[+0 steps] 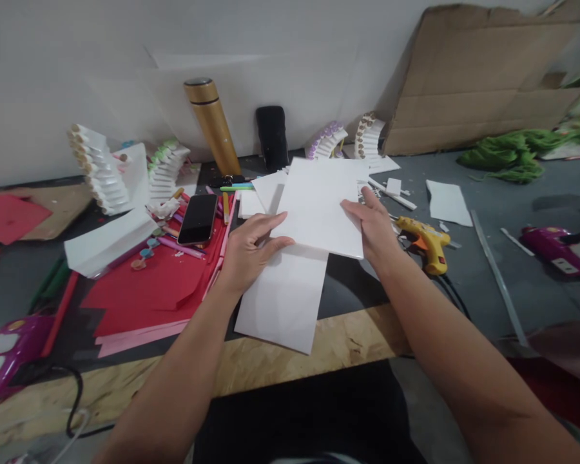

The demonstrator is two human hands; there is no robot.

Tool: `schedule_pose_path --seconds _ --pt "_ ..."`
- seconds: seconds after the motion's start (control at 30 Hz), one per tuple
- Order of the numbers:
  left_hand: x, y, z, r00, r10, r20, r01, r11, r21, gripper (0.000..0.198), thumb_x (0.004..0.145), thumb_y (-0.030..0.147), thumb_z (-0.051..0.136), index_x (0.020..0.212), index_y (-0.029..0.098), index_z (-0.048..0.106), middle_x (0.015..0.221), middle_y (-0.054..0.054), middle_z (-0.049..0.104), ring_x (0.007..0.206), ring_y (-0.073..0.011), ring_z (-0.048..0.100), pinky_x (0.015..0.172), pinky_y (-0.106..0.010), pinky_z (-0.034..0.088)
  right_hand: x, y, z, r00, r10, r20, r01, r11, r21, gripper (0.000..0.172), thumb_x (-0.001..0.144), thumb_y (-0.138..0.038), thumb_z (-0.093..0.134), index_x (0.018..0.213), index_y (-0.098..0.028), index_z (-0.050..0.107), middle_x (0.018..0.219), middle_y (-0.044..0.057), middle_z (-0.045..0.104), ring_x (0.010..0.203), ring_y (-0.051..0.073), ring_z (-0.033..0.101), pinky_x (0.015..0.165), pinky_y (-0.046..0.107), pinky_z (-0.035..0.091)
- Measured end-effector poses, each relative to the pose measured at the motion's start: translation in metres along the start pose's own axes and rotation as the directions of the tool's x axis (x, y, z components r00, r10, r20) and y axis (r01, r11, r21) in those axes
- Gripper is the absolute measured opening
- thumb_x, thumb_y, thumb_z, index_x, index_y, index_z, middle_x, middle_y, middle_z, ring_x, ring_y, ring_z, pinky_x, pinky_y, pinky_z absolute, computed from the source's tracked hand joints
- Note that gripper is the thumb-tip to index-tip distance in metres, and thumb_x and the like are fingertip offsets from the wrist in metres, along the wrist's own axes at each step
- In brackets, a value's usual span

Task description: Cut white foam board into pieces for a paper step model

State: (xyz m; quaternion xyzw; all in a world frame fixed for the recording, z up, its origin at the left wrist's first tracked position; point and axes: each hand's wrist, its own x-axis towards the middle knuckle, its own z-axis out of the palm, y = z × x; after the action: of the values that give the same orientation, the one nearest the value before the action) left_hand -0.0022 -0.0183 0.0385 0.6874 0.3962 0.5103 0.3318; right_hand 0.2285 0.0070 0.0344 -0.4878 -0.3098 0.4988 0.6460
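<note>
A white foam board piece [321, 203] is held up between my two hands, over the table. My left hand [254, 248] pinches its left edge with thumb and fingers. On the opposite edge, my right hand [374, 225] grips it, thumb on top and fingers partly hidden behind. Beneath it lies another white board [283, 299], which reaches past the table's front edge. A yellow hot glue gun [424, 243] rests just right of my right hand.
Red paper sheets [145, 280] and a phone [198, 219] lie to the left. Behind stand a gold thermos [215, 125], a black case [272, 137] and several white fanned paper pieces [99, 167]. Right are a glue stick [497, 277], a purple glue gun [560, 248] and cardboard [483, 77].
</note>
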Motion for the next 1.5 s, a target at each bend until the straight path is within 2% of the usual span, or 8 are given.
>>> schedule_pose_path --seconds 0.07,0.2,0.33,0.53,0.8,0.97,1.27,1.5 --pt "0.001 -0.003 0.000 1.000 -0.014 -0.019 0.014 1.000 -0.003 0.041 0.072 0.037 0.082 0.111 0.030 0.075 0.106 -0.003 0.070 0.083 -0.0150 0.059 0.071 -0.026 0.045 -0.002 -0.002 0.000 0.993 -0.094 0.077 0.095 0.996 -0.005 0.086 0.067 -0.023 0.073 0.147 -0.025 0.042 0.120 0.008 0.071 0.101 0.027 0.069 0.083 0.041 0.057" --pt "0.007 -0.019 -0.009 0.981 -0.160 -0.113 0.167 0.984 0.061 0.054 0.079 0.044 0.073 0.127 0.021 0.066 0.102 -0.007 0.072 0.086 -0.0176 0.062 0.074 -0.027 0.048 0.003 -0.003 -0.009 0.932 -0.307 0.193 0.315 0.949 -0.011 0.042 0.076 -0.031 0.071 0.118 -0.029 0.065 0.122 0.002 0.070 0.116 0.025 0.063 0.098 0.041 0.053" --pt "0.012 -0.033 -0.028 0.939 -0.338 -0.061 0.341 0.895 0.286 0.047 0.077 0.048 0.071 0.110 0.015 0.073 0.097 -0.008 0.073 0.086 -0.0209 0.065 0.079 -0.032 0.049 0.020 -0.002 -0.023 0.871 -0.439 0.222 0.438 0.897 0.056 0.028 0.076 -0.031 0.074 0.104 -0.031 0.067 0.117 0.000 0.072 0.119 0.024 0.062 0.103 0.040 0.050" --pt "0.011 -0.027 -0.038 0.787 -0.585 0.196 0.529 0.803 0.274 0.046 0.071 0.054 0.074 0.102 0.020 0.073 0.082 -0.005 0.073 0.064 -0.0184 0.064 0.057 -0.029 0.047 0.024 0.003 -0.027 0.885 -0.339 0.319 0.373 0.927 -0.049 0.029 0.079 -0.032 0.070 0.107 -0.030 0.065 0.117 0.003 0.072 0.119 0.026 0.063 0.094 0.045 0.056" --pt "0.012 -0.022 -0.040 0.764 -0.585 0.274 0.521 0.809 0.272 0.044 0.067 0.048 0.080 0.099 0.019 0.071 0.080 -0.007 0.073 0.063 -0.0193 0.067 0.052 -0.027 0.047 0.017 -0.001 -0.022 0.917 -0.273 0.291 0.291 0.956 -0.021 0.030 0.073 -0.028 0.072 0.103 -0.028 0.067 0.117 0.003 0.073 0.115 0.025 0.064 0.091 0.044 0.056" --pt "0.011 -0.013 -0.042 0.728 -0.610 0.315 0.641 0.767 0.004 0.050 0.064 0.041 0.084 0.106 0.020 0.068 0.078 -0.004 0.073 0.060 -0.0164 0.066 0.053 -0.026 0.051 0.015 -0.001 -0.022 0.956 -0.112 0.272 0.117 0.993 -0.001 0.028 0.064 -0.023 0.078 0.091 -0.024 0.071 0.098 0.002 0.077 0.092 0.024 0.072 0.082 0.040 0.056" --pt "0.013 -0.024 -0.036 0.763 -0.641 0.087 0.606 0.662 -0.441 0.048 0.048 0.034 0.094 0.081 0.015 0.064 0.071 -0.001 0.072 0.054 -0.0138 0.064 0.056 -0.027 0.053 0.002 0.001 -0.012 0.907 0.207 0.367 -0.182 0.978 -0.100 0.030 0.056 -0.020 0.083 0.085 -0.020 0.073 0.078 0.000 0.077 0.063 0.017 0.067 0.065 0.031 0.050" --pt "0.013 -0.036 -0.009 0.842 -0.478 -0.250 0.339 0.830 -0.443 0.047 0.060 0.048 0.087 0.085 0.017 0.062 0.071 0.002 0.065 0.059 -0.0116 0.059 0.060 -0.025 0.048 -0.009 0.013 0.003 0.857 0.232 0.459 -0.227 0.972 -0.067 0.033 0.066 -0.026 0.081 0.096 -0.020 0.071 0.087 0.002 0.076 0.070 0.017 0.067 0.068 0.031 0.051"
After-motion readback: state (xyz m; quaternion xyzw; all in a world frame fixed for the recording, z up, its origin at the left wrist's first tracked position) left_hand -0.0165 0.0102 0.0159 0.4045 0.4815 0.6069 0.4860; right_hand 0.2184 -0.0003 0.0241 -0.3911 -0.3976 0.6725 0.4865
